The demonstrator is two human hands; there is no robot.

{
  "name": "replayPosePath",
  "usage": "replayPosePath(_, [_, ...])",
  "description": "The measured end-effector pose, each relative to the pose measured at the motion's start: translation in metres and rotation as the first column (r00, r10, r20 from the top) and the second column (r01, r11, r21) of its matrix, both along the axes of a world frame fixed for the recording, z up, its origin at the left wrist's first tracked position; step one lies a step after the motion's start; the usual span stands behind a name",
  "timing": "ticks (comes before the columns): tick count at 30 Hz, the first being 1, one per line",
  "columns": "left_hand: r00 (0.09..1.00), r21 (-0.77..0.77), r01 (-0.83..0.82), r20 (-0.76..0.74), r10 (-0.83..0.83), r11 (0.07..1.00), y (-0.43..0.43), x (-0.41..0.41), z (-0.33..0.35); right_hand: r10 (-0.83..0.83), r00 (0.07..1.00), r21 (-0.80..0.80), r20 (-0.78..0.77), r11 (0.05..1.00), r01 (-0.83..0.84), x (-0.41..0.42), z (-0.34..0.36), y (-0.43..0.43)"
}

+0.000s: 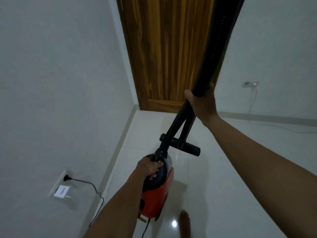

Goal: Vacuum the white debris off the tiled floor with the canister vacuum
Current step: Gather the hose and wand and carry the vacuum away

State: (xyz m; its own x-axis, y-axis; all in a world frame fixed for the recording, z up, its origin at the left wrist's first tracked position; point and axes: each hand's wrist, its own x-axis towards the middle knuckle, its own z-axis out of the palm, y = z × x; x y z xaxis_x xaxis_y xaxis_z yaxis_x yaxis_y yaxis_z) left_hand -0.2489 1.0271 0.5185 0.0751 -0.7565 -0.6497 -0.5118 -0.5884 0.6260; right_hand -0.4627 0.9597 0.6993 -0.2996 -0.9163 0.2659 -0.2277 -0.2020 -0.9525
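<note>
The orange and black canister vacuum [159, 191] stands on the white tiled floor [223, 169] near the left wall. My left hand [149, 169] grips its black front cap where the hose joint enters. My right hand [200, 102] grips the black wand [221, 42], which rises steeply up past the top of the frame. Below that hand two thin black tubes run down to a black T-shaped nozzle piece [185, 146] just above the canister. No white debris shows on the visible tiles.
A wooden door [164, 48] closes the far corner. The vacuum's black cord [92, 188] runs from a wall socket [66, 177] at lower left down the wall. Another socket [249, 83] with a white cable is on the right wall. My foot [185, 222] stands beside the canister.
</note>
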Motion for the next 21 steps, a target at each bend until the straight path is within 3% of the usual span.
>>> replayPosePath(4, [0.997,-0.005,-0.071,0.018,0.071,0.997,-0.093,0.008,-0.004,0.118,0.993,0.083,0.025,0.989,-0.119,0.016,-0.007,-0.111])
replayPosePath(9, [0.988,-0.019,-0.147,0.037,0.148,0.989,-0.202,0.03,-0.005,0.244,0.967,0.077,0.072,0.965,-0.249,0.044,-0.011,-0.245])
replayPosePath(21, [0.964,0.085,-0.265,0.008,0.265,0.961,-0.443,0.12,-0.035,0.296,0.953,0.19,0.063,0.934,-0.303,0.161,-0.055,-0.509])
